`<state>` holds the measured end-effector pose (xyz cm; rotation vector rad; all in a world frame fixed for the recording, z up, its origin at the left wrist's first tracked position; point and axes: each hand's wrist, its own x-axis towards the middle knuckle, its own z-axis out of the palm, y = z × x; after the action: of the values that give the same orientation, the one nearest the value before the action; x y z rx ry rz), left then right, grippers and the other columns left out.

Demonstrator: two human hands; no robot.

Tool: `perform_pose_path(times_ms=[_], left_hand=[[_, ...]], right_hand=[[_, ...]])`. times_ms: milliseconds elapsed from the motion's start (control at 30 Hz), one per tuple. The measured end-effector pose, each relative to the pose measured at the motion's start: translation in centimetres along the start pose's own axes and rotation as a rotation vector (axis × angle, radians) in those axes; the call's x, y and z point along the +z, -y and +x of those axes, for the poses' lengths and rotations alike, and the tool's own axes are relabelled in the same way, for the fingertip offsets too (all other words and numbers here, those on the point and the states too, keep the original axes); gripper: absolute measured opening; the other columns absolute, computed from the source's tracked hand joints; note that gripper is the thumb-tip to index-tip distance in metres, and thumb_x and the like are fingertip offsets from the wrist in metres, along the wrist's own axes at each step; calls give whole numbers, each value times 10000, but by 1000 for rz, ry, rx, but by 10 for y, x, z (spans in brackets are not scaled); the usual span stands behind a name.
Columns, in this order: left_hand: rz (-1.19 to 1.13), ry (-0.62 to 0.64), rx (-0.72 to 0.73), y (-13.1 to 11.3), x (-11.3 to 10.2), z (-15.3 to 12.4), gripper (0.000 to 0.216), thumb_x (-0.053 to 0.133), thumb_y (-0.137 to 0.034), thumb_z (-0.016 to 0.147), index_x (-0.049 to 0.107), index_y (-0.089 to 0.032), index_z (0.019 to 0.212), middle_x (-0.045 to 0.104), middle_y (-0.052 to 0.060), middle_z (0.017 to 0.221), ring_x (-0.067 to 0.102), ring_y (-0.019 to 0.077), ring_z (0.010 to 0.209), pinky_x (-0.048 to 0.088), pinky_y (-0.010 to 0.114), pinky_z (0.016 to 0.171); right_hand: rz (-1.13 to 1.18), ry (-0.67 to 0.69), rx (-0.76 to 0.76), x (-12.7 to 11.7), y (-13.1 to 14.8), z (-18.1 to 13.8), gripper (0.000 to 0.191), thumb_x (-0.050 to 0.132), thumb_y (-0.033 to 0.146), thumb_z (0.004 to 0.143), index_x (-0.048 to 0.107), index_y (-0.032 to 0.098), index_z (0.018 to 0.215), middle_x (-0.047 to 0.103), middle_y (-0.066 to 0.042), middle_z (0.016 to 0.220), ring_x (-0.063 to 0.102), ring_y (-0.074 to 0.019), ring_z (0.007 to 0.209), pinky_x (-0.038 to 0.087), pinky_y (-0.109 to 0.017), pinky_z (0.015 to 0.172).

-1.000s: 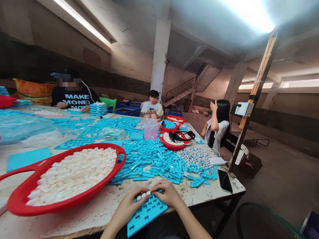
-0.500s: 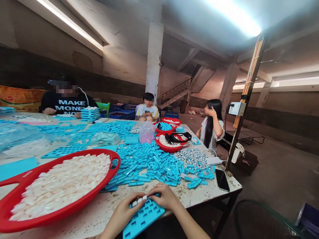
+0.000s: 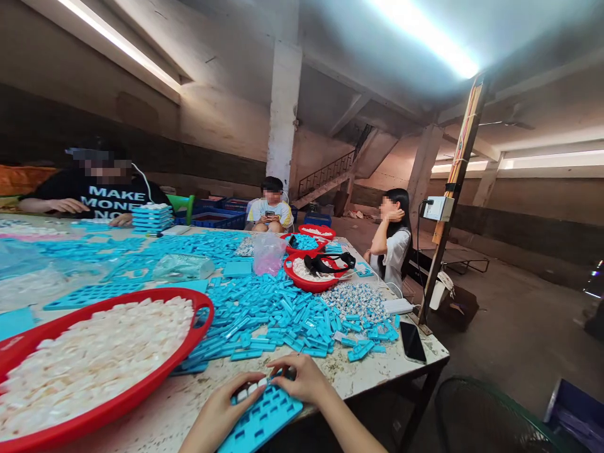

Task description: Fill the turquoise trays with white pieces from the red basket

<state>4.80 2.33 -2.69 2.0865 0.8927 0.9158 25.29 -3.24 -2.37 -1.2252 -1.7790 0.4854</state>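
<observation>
A light blue tray (image 3: 267,415) with rows of square holes tilts at the table's front edge. Several white pieces (image 3: 250,389) sit in a row along its far left side. My left hand (image 3: 219,402) is closed on that side, thumb over the tray and fingers beside the white pieces. At the far end, my right hand (image 3: 304,380) is closed, its thumb on the tray and its bent fingers over the edge, near the endmost white piece. Whether a small piece is pinched in those fingertips is hidden.
A red basin (image 3: 202,322) heaped with white pieces stands left. Beyond my hands lies a pile of blue parts (image 3: 283,314), with a phone (image 3: 413,341) at the right edge. Smaller red basins and a post (image 3: 453,201) stand farther off. Several people sit around the table.
The view has turned slightly right, so the table's things sit farther left. Both my hands stay on the tray. The person at right has shifted a raised hand back from the face.
</observation>
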Motion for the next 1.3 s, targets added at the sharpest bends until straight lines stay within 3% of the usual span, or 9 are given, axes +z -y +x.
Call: perform_pose_path(times_ms=[367,667,933,1100,1300], left_hand=[[-9,6,-2,4,2,0,449,647,-661,786,797,-285,981,792,52,1072,717,307,1036,572,407,946],[-24,-7,-31,3,2,-2,427,651,-628,795,792,-272,983,790,57,1077,713,307,1045,565,402,947],[-75,2,-20,-11,2,-6,337,651,-537,822,773,-255,961,786,52,1035,713,276,999,558,373,908],[-89,-7,-30,-11,4,-7,308,657,-492,824,767,-247,974,783,54,1042,705,268,1006,546,374,921],[-108,1,-33,-12,5,-9,278,656,-446,832,757,-238,986,779,57,1054,697,254,1010,537,371,925]], right_hand=[[23,1,27,-1,2,0,358,747,155,801,757,289,1132,787,9,984,723,-178,834,552,-239,747],[25,27,1,-1,1,0,320,715,214,854,733,274,1168,786,-4,1011,723,-193,941,547,-281,871],[21,49,7,-3,3,-2,402,686,172,853,704,297,1235,777,3,985,700,-179,868,540,-279,816],[38,73,11,-3,0,-3,352,678,162,850,725,277,1180,774,-2,976,700,-175,861,530,-260,752],[75,62,8,-4,-3,-3,365,697,214,834,711,258,1196,762,-25,1080,697,-184,881,548,-302,815]])
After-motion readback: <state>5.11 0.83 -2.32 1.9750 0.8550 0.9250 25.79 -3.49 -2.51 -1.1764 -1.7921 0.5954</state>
